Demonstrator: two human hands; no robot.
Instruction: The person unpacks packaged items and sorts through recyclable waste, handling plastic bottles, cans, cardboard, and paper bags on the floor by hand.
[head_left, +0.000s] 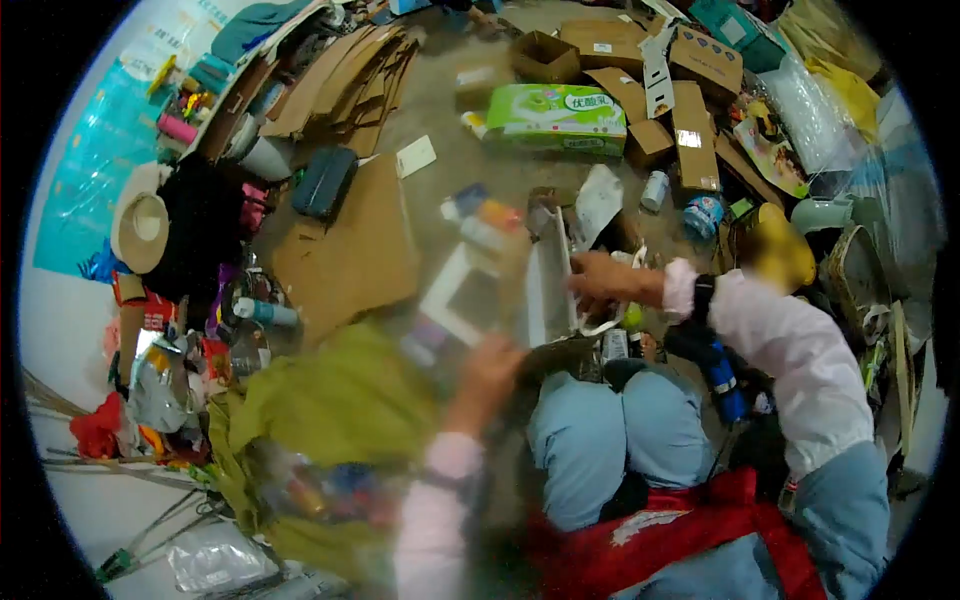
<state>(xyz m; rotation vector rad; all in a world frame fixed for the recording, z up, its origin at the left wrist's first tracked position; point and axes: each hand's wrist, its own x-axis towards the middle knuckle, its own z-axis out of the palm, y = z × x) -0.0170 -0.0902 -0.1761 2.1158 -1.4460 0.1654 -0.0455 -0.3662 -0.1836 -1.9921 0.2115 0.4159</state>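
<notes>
My left hand (492, 368) is smeared by motion, so its fingers cannot be told apart. Just beyond it is a blurred white, frame-shaped piece of packaging (452, 298); whether the hand grips it is unclear. Blurred orange, white and blue packaging (490, 218) lies past that. My right hand (605, 280) is closed, its fingers bent at the right rim of an open box with a white inside (546, 285). What those fingers hold is hidden. A crumpled white sheet (598, 200) is just beyond the right hand.
A green printed carton (556, 118) stands ahead, with brown cardboard boxes (690, 130) to its right. Flattened cardboard (350, 250) lies on the left under a dark case (325, 183). An olive cloth sack (330, 390) spreads at lower left. Mixed clutter lines both sides.
</notes>
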